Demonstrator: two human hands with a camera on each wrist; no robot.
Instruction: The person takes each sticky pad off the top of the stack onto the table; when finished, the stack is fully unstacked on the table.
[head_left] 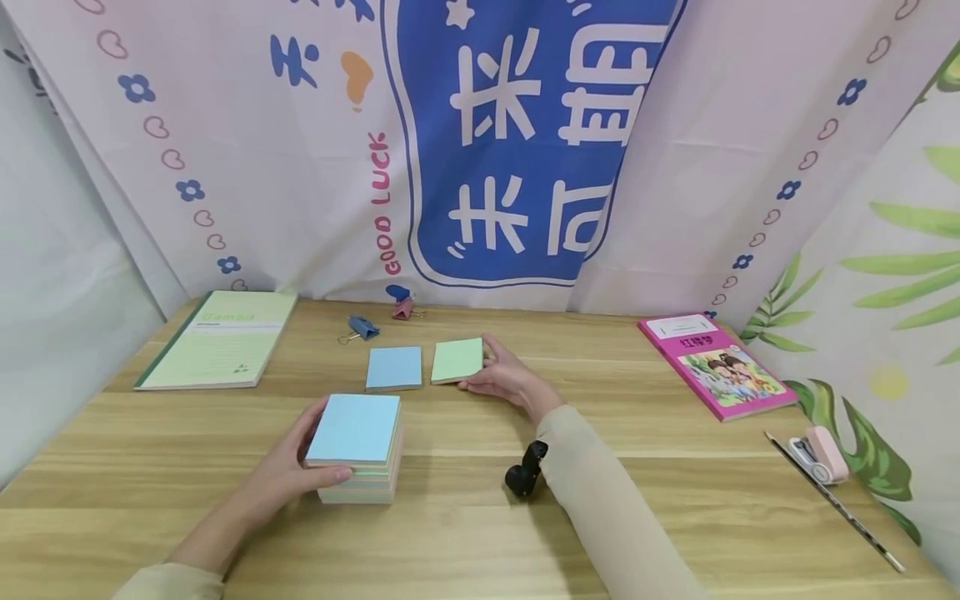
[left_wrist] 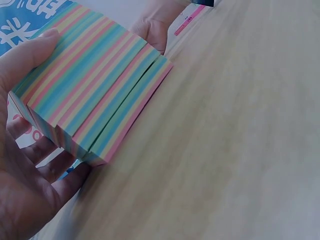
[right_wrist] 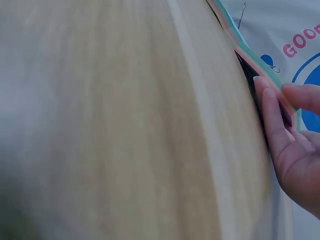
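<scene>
The left hand [head_left: 288, 471] is clamped around the left side of a sticky-note stack [head_left: 355, 429], and beyond it the right hand [head_left: 510, 377] pinches a green sticky-note pad [head_left: 456, 358] by its right edge, just right of a blue sticky-note pad [head_left: 393, 367] on the far tabletop [head_left: 450, 542]. The stack's layers look slightly uneven, so I'd steady it and keep the green pad level.

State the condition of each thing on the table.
Note stack: layers uneven, held in left grip
Green pad: pinched at its edge by right grip
Blue pad: on the table, unheld
Green notebook: closed
Pink book: closed
Blue clip: clamping nothing
Pink clip: clamping nothing
Pencil: lying loose
Small pink item: cannot tell
</scene>
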